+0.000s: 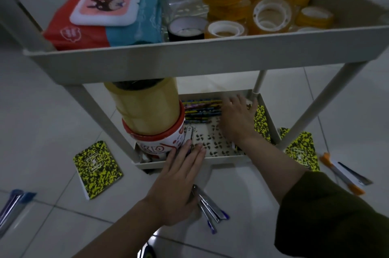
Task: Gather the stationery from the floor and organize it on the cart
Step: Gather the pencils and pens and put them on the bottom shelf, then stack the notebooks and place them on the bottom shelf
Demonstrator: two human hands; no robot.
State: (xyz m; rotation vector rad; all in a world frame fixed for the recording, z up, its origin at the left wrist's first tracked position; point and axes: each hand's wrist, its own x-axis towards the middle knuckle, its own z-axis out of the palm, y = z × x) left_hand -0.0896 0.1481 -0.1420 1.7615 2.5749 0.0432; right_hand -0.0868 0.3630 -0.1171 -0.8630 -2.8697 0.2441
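The white cart's bottom tray (189, 163) holds a row of patterned pencils (202, 110), a yellow-black notebook (261, 120) and stacked tape rolls (145, 108). My left hand (179, 175) reaches over the tray's front rim with straight fingers lying on a silver stapler (189, 133) inside it. My right hand (237, 118) lies flat inside the tray, fingers spread beside the pencils. Two more staplers (210, 207) lie on the floor under my left hand. Yellow-black notebooks lie on the floor at left (97, 169) and right (301, 148).
The upper tray (210, 57) carries wipe packs (103, 13) and several tape rolls (271, 13). Orange-tipped cutters (343, 175) lie on the tiles at right, blue-capped items (14, 203) at far left. Cart legs (313, 108) flank the bottom tray.
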